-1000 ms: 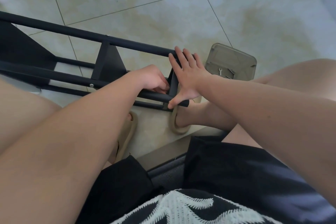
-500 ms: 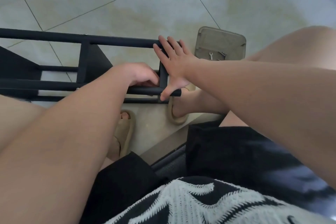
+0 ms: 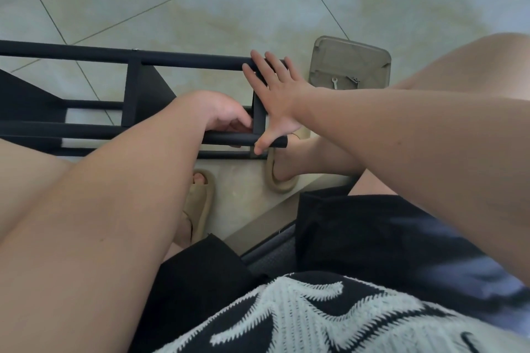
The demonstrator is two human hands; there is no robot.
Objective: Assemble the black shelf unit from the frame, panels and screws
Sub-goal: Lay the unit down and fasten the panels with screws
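Here the black frame (image 3: 183, 61) lies sideways on the floor (image 3: 200, 8), long axis left to right — its right end between the hands. The right hand (image 3: 276, 99) presses flat, fingers (image 3: 259, 62) spread, on the end crossbar (image 3: 259, 123); the left hand (image 3: 222, 110) curls at the near rail (image 3: 238, 139), its grip hidden.

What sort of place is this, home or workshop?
Probably a home: glossy tiled floor, the person sits in slippers, and the black shelf frame rests on the floor beside a small parts box.
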